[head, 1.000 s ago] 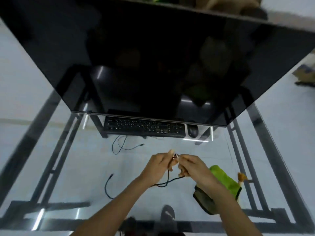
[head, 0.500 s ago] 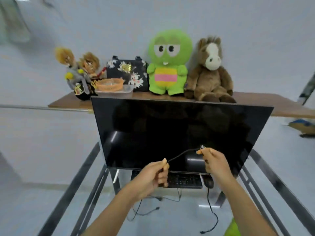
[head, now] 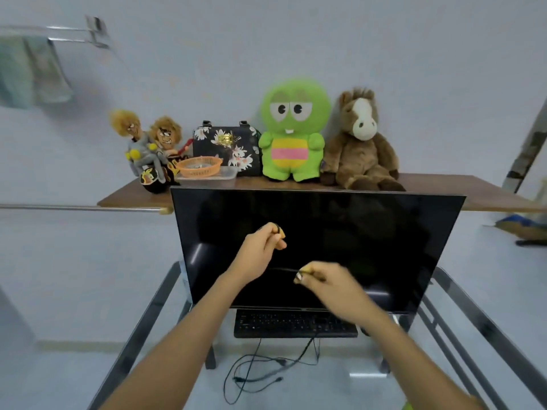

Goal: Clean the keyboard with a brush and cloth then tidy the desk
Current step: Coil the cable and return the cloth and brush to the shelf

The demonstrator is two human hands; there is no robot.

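Since half a second ago left hand rose, right hand dropped, both pinching the black cable taut before the monitor; keyboard sits below on the desk, tidying underway, no brush or cloth visible

both arms reach forward, bare

left hand raised higher, fingers curled in a pinch; right hand lower, fingertips pinched together, blurred.
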